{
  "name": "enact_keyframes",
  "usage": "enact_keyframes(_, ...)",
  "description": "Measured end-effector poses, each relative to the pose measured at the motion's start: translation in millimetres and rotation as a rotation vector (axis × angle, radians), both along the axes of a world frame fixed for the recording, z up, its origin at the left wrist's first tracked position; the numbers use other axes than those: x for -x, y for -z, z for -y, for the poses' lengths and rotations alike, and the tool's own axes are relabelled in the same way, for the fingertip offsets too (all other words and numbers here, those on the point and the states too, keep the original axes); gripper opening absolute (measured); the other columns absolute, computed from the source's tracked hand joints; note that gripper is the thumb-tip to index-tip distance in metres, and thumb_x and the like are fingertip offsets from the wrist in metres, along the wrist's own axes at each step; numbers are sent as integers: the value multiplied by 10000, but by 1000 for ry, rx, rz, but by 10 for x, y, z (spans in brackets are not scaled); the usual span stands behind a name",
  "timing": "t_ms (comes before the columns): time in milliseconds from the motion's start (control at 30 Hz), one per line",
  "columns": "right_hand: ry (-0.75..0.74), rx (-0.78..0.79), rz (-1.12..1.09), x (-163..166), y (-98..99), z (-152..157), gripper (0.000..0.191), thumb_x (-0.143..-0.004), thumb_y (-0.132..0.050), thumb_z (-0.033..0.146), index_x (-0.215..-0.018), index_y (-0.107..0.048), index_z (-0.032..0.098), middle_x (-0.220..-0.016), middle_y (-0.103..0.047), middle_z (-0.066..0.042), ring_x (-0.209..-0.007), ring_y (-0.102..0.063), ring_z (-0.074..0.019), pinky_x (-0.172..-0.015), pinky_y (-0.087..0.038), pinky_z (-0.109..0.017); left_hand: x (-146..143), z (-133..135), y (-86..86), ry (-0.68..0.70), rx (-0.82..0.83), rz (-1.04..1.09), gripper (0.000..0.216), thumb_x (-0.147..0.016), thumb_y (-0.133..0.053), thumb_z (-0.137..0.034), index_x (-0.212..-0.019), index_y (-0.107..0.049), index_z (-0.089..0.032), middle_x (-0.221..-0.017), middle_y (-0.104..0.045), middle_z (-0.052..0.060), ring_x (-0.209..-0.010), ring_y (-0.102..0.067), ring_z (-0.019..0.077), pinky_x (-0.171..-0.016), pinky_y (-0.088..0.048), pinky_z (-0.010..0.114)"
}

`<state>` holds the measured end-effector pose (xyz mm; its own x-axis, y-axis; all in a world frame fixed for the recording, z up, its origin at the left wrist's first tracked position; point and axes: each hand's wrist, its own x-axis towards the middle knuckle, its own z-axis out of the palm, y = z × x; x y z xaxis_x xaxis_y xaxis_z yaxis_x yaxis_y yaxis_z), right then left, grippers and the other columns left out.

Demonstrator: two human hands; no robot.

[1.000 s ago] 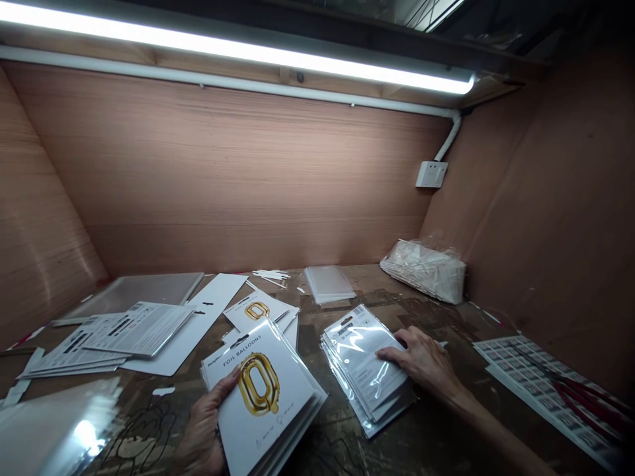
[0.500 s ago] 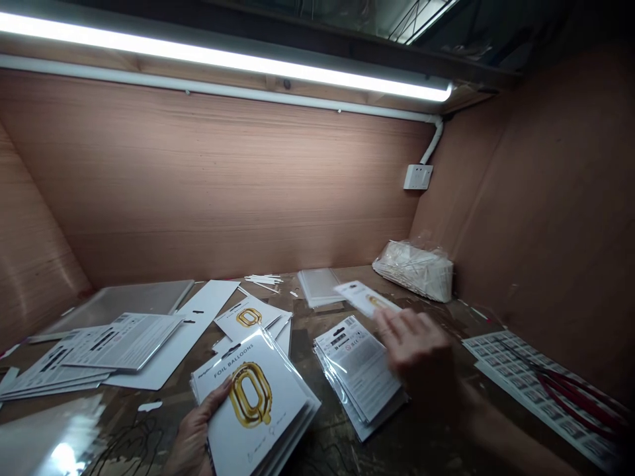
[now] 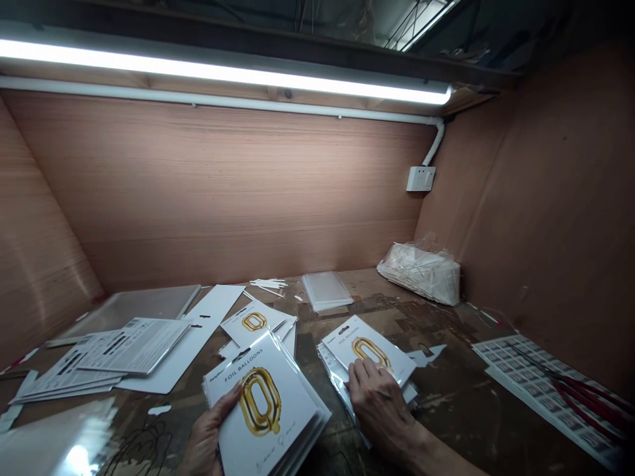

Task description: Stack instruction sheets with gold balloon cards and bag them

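Note:
My left hand (image 3: 211, 430) grips a stack of foil balloon packets (image 3: 290, 406), thumb over the front. The top one is white and pictures a gold letter balloon that looks like a Q. To its right, my right hand (image 3: 381, 404) is on a single foil balloon packet (image 3: 342, 338), fingers curled over its lower left edge. That packet lies face up on a pile of clear-wrapped packets (image 3: 331, 373); my hand hides part of the pile. Beyond the left stack, a white card (image 3: 238, 325) with the same gold picture lies on other cards.
Cards printed with text (image 3: 133, 347) are piled at left beside a long white board (image 3: 198, 334). Clear sleeves (image 3: 327, 291) lie at the back, near a bag of white pieces (image 3: 421, 271). Red-handled scissors (image 3: 585, 400) rest on a printed sheet (image 3: 536, 393) at right.
My right hand has come down and toward me, laying the packet face up over the text-side-up pile. The left hand keeps its stack. A white scrap now shows right of the pile.

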<state>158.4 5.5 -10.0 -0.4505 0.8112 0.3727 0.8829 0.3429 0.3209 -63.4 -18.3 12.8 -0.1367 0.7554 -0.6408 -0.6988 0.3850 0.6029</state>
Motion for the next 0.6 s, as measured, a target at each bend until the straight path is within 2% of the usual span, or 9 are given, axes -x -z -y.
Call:
enact_keyframes(133,-19,128,-191,-32,-105,-20,169,-773,-362,146,-716,-521,147,-703,-492,-64,-668,-426,-201,-564,-283,-320,-63,14,-38,-4,-49,55,545,-638,-570,-165,-1150,-398,-86,-811,-611,144,-834,-539,321,-697,-423,491)
enact_keyframes(233,-12,236,-394,-138,-356,-84,221,-809,-313,184,-748,-523,159,-758,-517,-51,-738,-428,-183,-638,-279,-305,-169,-20,-129,21,-69,96,520,-640,-576,-181,-1131,-418,-118,-850,-609,126,-855,-536,306,-715,-421,483)
enact_keyframes(367,109,363,-716,-454,-662,-365,284,-813,-299,327,-757,-532,173,-797,-531,-52,-810,-426,-194,-698,-269,-307,-473,-204,-323,70,-126,98,470,-630,-580,-159,-1076,-453,-87,-831,-611,127,-839,-547,284,-737,-426,448)
enact_keyframes(500,213,525,-910,-819,-678,-685,454,-796,-241,457,-610,-495,131,-633,-521,-65,-628,-465,-172,-559,-299,-277,-886,-438,-436,106,-195,93,355,-614,-584,-145,-957,-514,-83,-782,-618,106,-808,-563,253,-756,-434,395)
enact_keyframes(600,200,598,-1093,-961,-631,-734,504,-787,-213,497,-687,-501,97,-693,-539,-84,-658,-491,-164,-552,-337,-260,-1121,-539,-443,164,-231,72,349,-603,-589,-151,-936,-522,-70,-782,-616,116,-794,-565,257,-746,-439,387)
